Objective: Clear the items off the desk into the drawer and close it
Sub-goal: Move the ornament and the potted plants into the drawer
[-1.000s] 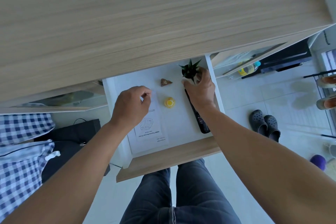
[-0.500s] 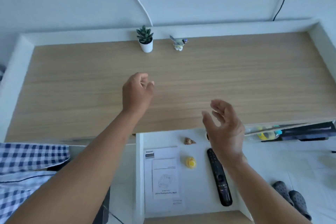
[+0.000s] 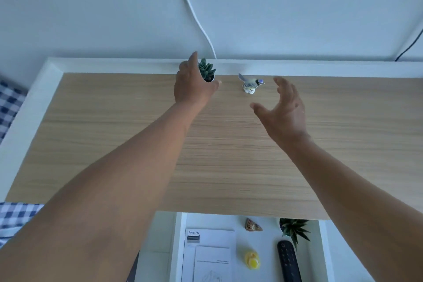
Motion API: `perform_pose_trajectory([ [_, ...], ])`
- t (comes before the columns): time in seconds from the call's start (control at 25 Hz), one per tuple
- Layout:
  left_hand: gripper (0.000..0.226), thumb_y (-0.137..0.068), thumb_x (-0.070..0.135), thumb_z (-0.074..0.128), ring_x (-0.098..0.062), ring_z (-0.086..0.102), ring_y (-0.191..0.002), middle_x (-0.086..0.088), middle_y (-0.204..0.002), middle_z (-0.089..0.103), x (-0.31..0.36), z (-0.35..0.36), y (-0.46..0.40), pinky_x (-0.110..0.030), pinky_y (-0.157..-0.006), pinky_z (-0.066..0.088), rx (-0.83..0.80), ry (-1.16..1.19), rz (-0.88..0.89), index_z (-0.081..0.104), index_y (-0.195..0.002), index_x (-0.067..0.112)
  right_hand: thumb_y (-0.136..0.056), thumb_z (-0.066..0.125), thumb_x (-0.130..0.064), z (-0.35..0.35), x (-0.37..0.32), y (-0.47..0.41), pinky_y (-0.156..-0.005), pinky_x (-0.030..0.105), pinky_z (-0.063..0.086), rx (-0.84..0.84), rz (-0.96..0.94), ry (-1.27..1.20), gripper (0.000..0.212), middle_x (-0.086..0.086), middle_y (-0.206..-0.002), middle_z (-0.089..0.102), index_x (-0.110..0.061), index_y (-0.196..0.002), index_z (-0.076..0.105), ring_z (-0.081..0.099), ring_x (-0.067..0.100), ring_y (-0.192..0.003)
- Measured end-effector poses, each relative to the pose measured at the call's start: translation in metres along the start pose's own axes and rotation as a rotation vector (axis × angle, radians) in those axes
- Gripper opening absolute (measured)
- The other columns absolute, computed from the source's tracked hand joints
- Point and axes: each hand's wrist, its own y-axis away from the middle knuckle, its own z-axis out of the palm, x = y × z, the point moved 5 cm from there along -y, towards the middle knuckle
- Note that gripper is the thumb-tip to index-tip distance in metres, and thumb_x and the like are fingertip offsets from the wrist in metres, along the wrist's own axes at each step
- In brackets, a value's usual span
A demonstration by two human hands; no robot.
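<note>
A small succulent in a white pot stands at the back edge of the wooden desk. My left hand is spread around the pot, fingers behind it and thumb in front; the grip does not look closed. A small bird figurine stands to the right of the plant. My right hand hovers open just right of the bird, not touching it. The white drawer is open below the desk's front edge, holding a leaflet, a yellow toy, a black remote, a spiky plant and a brown shell.
A white raised rim runs along the desk's left and back sides. A white cable hangs down the wall behind the plant, and a black cable hangs at the far right. Blue checked cloth lies to the left.
Both hands left the drawer and reached up across the desk toward its back edge. The view tilted up from the drawer to the desk top.
</note>
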Motion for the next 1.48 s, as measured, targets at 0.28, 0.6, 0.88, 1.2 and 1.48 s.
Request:
perform_pose_trajectory([
  [0.28, 0.052, -0.076, 0.037, 0.072, -0.026, 0.065, -0.095, 0.002, -0.105, 0.070, 0.000, -0.011, 0.031, -0.031, -0.073, 0.050, 0.058, 0.029, 0.066, 0.054, -0.123, 0.025, -0.087, 0.074, -0.023, 0.025, -0.008, -0.052, -0.099, 0.037, 0.044, -0.122, -0.100, 0.194, 0.064, 0.010, -0.137, 0.058, -0.012, -0.145, 0.049, 0.050, 0.032, -0.128],
  [0.6, 0.072, -0.073, 0.039, 0.078, -0.016, 0.066, -0.102, 0.010, -0.121, 0.066, -0.018, -0.046, 0.143, -0.031, -0.089, 0.052, 0.016, 0.167, 0.098, 0.044, -0.136, 0.033, -0.094, 0.061, -0.015, 0.037, 0.003, -0.048, -0.083, 0.037, 0.052, -0.152, -0.116, 0.374, 0.027, 0.013, -0.115, 0.070, -0.011, -0.121, 0.067, 0.060, 0.034, -0.113],
  [0.88, 0.068, -0.077, 0.041, 0.077, -0.009, 0.066, -0.101, 0.013, -0.117, 0.067, -0.048, -0.058, 0.213, -0.034, -0.092, 0.055, -0.080, 0.172, 0.081, 0.044, -0.136, 0.035, -0.087, 0.073, -0.031, 0.041, -0.011, -0.045, -0.083, 0.042, 0.057, -0.177, -0.002, 0.271, 0.046, 0.015, -0.117, 0.067, -0.005, -0.123, 0.060, 0.064, 0.031, -0.106],
  [1.2, 0.061, -0.074, 0.043, 0.077, -0.002, 0.063, -0.090, 0.022, -0.098, 0.063, -0.051, -0.056, 0.234, -0.021, -0.081, 0.051, -0.132, 0.187, 0.075, 0.050, -0.127, 0.034, -0.087, 0.068, -0.029, 0.033, -0.016, -0.002, -0.063, 0.029, 0.046, -0.160, 0.079, 0.157, 0.022, 0.007, -0.087, 0.073, -0.011, -0.098, 0.074, 0.068, 0.024, -0.084],
  [1.48, 0.057, -0.077, 0.041, 0.076, -0.013, 0.065, -0.085, 0.013, -0.103, 0.066, -0.083, -0.025, 0.327, -0.029, -0.076, 0.053, -0.454, 0.076, 0.148, 0.049, -0.126, 0.033, -0.082, 0.076, -0.035, -0.035, 0.000, 0.187, -0.060, 0.011, 0.045, -0.091, 0.145, -0.173, 0.021, -0.010, -0.075, 0.070, -0.022, -0.098, 0.075, 0.061, 0.005, -0.066],
])
